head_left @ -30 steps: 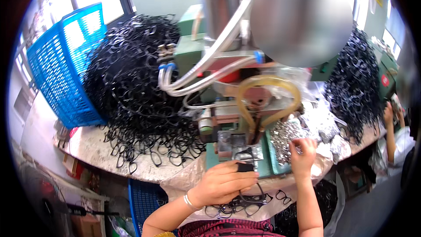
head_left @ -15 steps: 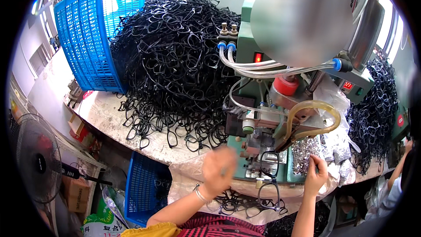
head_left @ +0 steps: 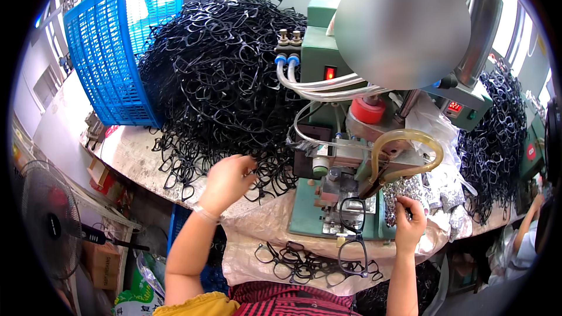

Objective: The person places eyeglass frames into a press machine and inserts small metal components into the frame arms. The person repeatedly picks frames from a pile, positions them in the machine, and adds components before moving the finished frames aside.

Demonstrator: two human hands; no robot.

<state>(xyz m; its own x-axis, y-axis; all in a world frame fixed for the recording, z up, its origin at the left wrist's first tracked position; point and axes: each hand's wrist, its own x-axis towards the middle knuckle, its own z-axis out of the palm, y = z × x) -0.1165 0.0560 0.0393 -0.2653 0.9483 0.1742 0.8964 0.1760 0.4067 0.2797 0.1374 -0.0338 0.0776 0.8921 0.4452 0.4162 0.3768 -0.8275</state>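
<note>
My left hand point(head_left: 228, 185) is at the near edge of a big heap of black eyeglass frames point(head_left: 228, 82), its fingers parted and curved towards the loose frames. Nothing shows in its grasp. My right hand point(head_left: 411, 223) pinches thumb and forefinger together at a tray of small shiny metal parts point(head_left: 391, 208); whatever lies between the fingertips is too small to make out. Between the hands stands a green bench machine point(head_left: 304, 213) with a metal fixture. One black eyeglass frame point(head_left: 364, 256) sits at this fixture, one rim hanging over the front edge.
More eyeglass frames point(head_left: 293, 262) lie on the covering along the near table edge. A blue plastic basket point(head_left: 108, 64) leans at the far left, and another frame heap point(head_left: 494, 134) rises at the right. A fan point(head_left: 52, 222) stands lower left. A co-worker's arm point(head_left: 527, 225) shows far right.
My left hand has moved left and away from the machine to the heap's edge. My right hand stays by the parts tray, its fingers now lower and pinched. The whole view has shifted slightly.
</note>
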